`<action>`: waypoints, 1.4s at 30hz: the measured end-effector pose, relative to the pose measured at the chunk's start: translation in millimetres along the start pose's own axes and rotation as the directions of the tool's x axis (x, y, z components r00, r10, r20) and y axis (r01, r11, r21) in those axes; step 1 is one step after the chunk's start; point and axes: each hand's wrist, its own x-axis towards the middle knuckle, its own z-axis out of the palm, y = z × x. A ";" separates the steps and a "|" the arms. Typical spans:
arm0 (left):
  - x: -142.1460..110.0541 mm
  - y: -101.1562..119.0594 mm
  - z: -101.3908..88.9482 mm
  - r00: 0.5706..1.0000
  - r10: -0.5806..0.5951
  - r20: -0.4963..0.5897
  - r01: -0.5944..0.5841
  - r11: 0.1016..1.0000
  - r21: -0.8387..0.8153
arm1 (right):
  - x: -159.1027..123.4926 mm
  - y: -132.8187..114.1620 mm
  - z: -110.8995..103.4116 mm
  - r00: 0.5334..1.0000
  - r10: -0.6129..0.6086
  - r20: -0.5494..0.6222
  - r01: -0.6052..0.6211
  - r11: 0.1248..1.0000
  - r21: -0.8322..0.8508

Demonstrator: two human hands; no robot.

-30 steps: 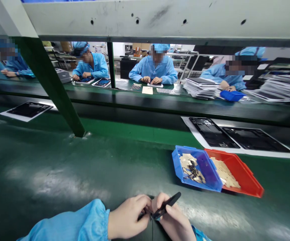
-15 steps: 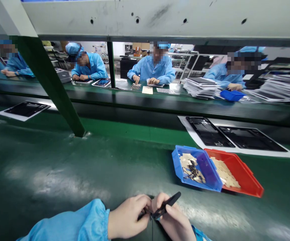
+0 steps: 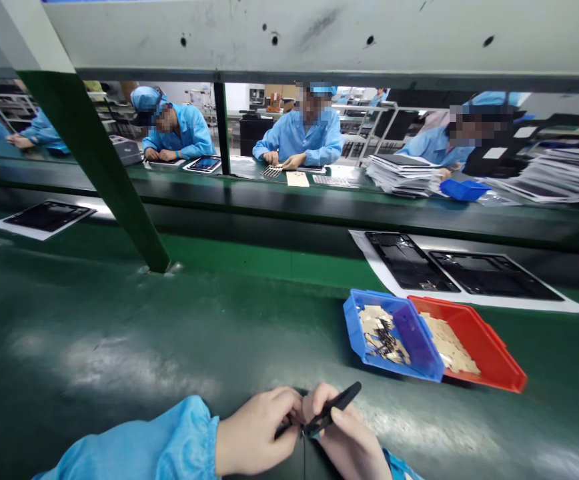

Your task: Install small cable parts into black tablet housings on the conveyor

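Note:
Low in the middle of the head view, my left hand is closed, its thumb and fingertips pinching a small black part that they mostly hide. A thin black wire runs down from between the two hands. My right hand grips black tweezers, tilted with the broad end up to the right and the tips down at the left fingertips. Both hands almost touch above the green bench.
Ahead to the right stand a blue bin with pale pieces and black wires, and a red bin with pale pieces. Black panels lie on white sheets beyond. A green post rises at left. Several co-workers sit across the line.
Both my hands keep the same place and grip. The black panels on their sheets have slid slightly left. Across the line, co-workers' hands have shifted.

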 end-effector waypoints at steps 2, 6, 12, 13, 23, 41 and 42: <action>0.0 -0.4 0.0 1.000 0.002 -0.001 -0.002 1.000 0.004 | -0.4 -0.4 0.8 1.000 0.000 -0.004 0.000 1.000 0.005; 0.1 -0.6 -0.3 1.000 0.003 -0.001 -0.003 1.000 0.001 | -0.2 -0.7 1.0 1.000 0.004 -0.001 -0.004 1.000 0.022; 0.1 -0.2 -0.8 1.000 0.006 -0.001 -0.006 1.000 0.000 | 0.7 1.4 -1.6 1.000 -0.009 0.015 0.008 1.000 0.024; 0.1 -0.2 -0.8 1.000 0.007 -0.003 -0.007 1.000 0.002 | 0.7 1.4 -1.5 1.000 -0.010 0.019 0.010 1.000 0.023; 0.3 -1.0 0.0 1.000 0.010 -0.004 -0.010 1.000 0.002 | 0.1 -2.4 3.8 1.000 0.013 -0.005 -0.012 0.999 0.032; 0.4 -0.6 -0.1 1.000 0.018 -0.007 -0.018 1.000 -0.003 | 0.4 -1.8 2.3 1.000 0.007 -0.013 -0.007 1.000 0.010; 0.3 -0.5 -0.2 1.000 0.018 -0.007 -0.018 1.000 -0.003 | 0.6 -1.7 2.2 1.000 0.008 -0.013 -0.008 1.000 0.009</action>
